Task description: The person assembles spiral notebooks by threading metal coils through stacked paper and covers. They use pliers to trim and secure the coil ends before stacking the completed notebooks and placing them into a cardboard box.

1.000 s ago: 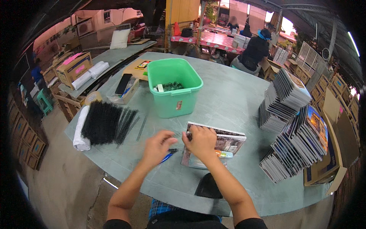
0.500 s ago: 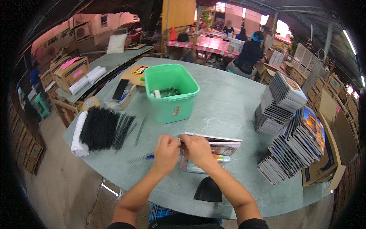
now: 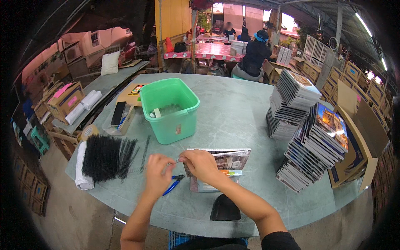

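Observation:
My right hand grips the left end of a spiral notebook, which stands tilted on its long edge with its page edges upward. A short bit of dark coil shows by those fingertips. Just left of it, my left hand is raised with fingers pinched; whatever they hold is too small to make out. Beneath the hands lie blue-handled cutting pliers. Under and in front of the notebook is another notebook or booklet with a pale, colourful item on it. Part of this is hidden by my right forearm.
Black spiral coils lie on a white roll. Beyond them are a green bin and a tray with a phone. Notebook stacks and an open carton stand right. A black object lies nearest me. People sit farther off.
My left hand has moved away from the right hand and the notebook's end, uncovering the pliers. My right hand stays on the notebook. The whole view has shifted slightly.

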Demonstrator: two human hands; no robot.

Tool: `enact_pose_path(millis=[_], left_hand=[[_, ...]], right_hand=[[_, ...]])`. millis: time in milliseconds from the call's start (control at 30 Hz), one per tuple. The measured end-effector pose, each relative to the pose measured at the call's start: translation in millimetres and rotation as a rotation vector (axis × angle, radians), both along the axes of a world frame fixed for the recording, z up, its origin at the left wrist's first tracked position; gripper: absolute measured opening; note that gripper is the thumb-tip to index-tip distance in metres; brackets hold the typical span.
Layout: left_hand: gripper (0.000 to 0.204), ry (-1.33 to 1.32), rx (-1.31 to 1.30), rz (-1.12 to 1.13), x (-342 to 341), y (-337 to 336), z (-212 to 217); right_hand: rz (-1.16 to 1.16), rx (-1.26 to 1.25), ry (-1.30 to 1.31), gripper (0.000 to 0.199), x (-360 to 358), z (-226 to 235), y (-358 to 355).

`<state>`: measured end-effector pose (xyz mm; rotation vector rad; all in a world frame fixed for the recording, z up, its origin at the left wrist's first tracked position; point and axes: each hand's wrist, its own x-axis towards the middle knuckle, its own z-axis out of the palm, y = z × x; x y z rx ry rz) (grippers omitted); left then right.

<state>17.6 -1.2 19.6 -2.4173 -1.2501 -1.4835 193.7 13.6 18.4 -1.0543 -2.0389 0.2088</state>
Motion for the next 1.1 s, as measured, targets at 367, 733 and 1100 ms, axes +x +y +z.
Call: enact_pose_path(millis=[367,733,1100], left_hand=[[0.02,0.121,-0.293,-0.289,81,-71,-79],[0.028,-0.01,-0.361,-0.188,-6,18,-15],[0.016,0.021,-0.031,-0.043,34,-7,-5]], right_hand=[[0.103,0.052,0.008,0.016,4,-9,-3],[-0.12,0.148,-0.231,0.015,16,-6,-3],[-0.077,-0.039,0.002,0.021,16,-4,1]])
